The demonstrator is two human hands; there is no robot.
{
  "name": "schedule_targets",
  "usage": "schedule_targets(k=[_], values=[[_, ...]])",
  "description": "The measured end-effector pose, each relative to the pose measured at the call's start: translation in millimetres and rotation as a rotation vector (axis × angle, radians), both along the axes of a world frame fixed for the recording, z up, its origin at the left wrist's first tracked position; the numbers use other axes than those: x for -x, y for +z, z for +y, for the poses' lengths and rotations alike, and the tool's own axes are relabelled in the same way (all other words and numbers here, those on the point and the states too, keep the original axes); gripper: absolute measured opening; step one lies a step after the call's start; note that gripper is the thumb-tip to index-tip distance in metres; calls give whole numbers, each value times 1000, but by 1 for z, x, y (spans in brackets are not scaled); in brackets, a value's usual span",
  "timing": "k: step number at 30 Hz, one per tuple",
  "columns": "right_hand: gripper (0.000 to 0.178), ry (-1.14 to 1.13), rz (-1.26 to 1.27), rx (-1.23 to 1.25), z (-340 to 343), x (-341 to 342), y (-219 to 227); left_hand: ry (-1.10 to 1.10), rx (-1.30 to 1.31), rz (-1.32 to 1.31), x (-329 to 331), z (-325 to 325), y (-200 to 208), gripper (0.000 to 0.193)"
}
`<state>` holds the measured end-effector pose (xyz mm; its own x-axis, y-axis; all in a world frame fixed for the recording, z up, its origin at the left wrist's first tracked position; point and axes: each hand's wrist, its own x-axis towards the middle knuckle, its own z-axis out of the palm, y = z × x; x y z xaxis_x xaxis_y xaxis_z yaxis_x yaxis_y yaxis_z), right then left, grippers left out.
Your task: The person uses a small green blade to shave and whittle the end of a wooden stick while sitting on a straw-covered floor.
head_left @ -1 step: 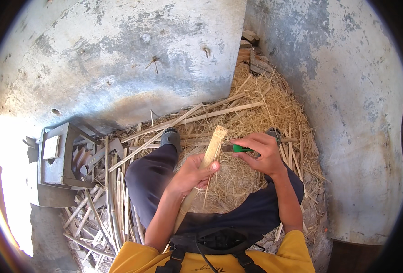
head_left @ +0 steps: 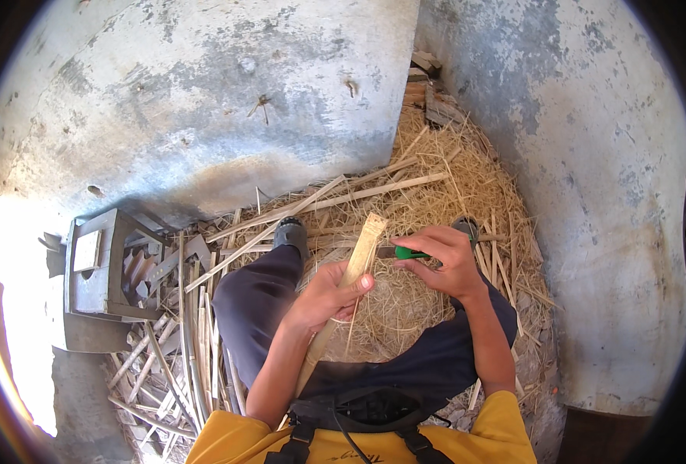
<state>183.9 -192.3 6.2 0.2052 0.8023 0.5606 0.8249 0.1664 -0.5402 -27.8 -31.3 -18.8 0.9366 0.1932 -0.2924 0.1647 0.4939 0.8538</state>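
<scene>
My left hand [head_left: 327,298] grips a pale, flat bamboo strip [head_left: 364,246], its thumb lying across the face. The strip slants from between my legs up to a rough, broader top end. Beside that upper end, my right hand [head_left: 453,261] pinches a green-handled knife [head_left: 409,253]. The short blade points left at the strip's right edge; whether it touches cannot be made out. A thin sliver [head_left: 352,329] hangs below my left hand, close to the strip.
Straw-like shavings [head_left: 467,182] cover the floor ahead. Long split strips [head_left: 381,190] lie across them, and more [head_left: 196,340] are heaped at the left. A grey wooden box [head_left: 99,263] stands by the left opening. Worn walls [head_left: 590,193] rise ahead and to the right.
</scene>
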Motion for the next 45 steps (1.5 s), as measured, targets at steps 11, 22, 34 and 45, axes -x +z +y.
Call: schedule_targets(k=[11, 22, 34, 45], values=[[36, 1, 85, -22, 2, 5, -4, 10, -3, 7, 0, -1, 3, 43], [38, -91, 107, -2, 7, 23, -11, 30, 105, 2, 1, 4, 4, 35], [29, -9, 231, 13, 10, 22, -17, -23, 213, -66, 6, 6, -2, 33], [30, 87, 278, 49, 8, 14, -16, 42, 134, -47, 6, 5, 0, 22]])
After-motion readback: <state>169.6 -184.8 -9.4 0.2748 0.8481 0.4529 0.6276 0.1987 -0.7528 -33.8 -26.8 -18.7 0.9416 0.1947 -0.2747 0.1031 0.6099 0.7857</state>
